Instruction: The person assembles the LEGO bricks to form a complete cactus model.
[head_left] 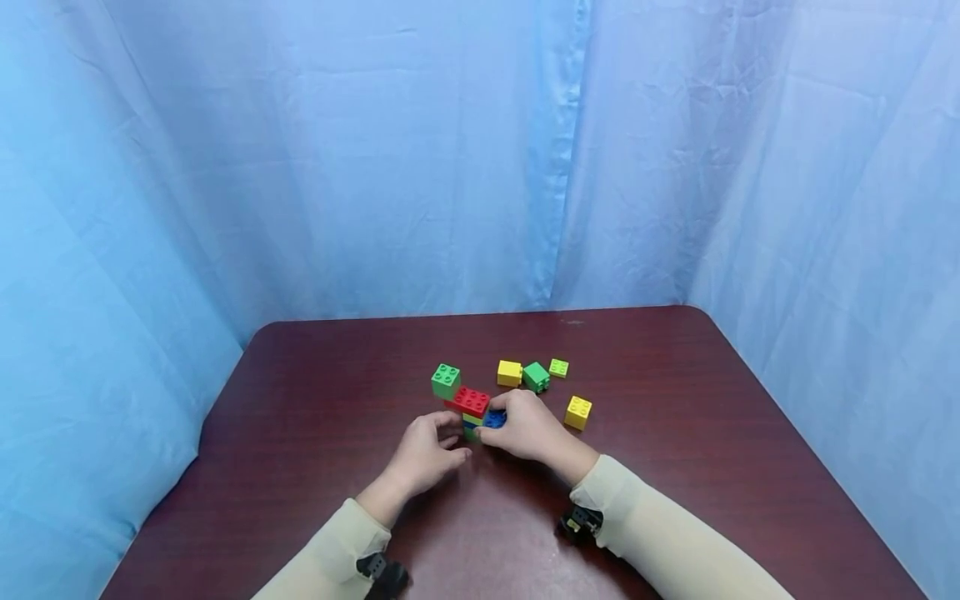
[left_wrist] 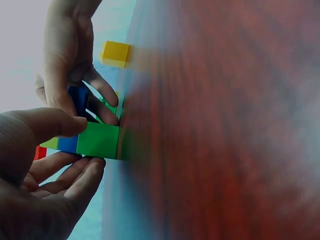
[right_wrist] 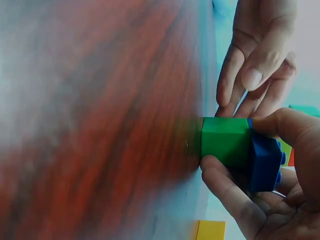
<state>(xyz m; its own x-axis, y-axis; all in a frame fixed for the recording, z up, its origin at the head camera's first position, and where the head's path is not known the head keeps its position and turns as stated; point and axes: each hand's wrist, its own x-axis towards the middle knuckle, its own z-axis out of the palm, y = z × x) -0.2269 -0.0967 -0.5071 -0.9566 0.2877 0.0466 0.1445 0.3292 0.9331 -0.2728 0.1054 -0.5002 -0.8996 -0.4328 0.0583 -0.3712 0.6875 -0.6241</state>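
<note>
A small tower of toy building bricks stands on the table. Its base is a green brick (left_wrist: 98,140), with a blue brick (right_wrist: 265,162) above it that juts out to the right. Higher up come a thin yellow-green layer and a red brick (head_left: 472,401); a bright green brick (head_left: 446,382) sits at the red part's far left end. My right hand (head_left: 528,427) pinches the jutting blue brick between thumb and fingers. Beside the tower's left side is my left hand (head_left: 423,454), fingers loosely bent and thumb apart; any light touch cannot be made out.
Behind and right of the tower lie a yellow brick (head_left: 509,373), a green brick (head_left: 536,377) on its side and a lime brick (head_left: 558,367). Another yellow brick (head_left: 578,412) is beyond my right hand. Blue curtains (head_left: 375,167) surround the dark red table (head_left: 337,367).
</note>
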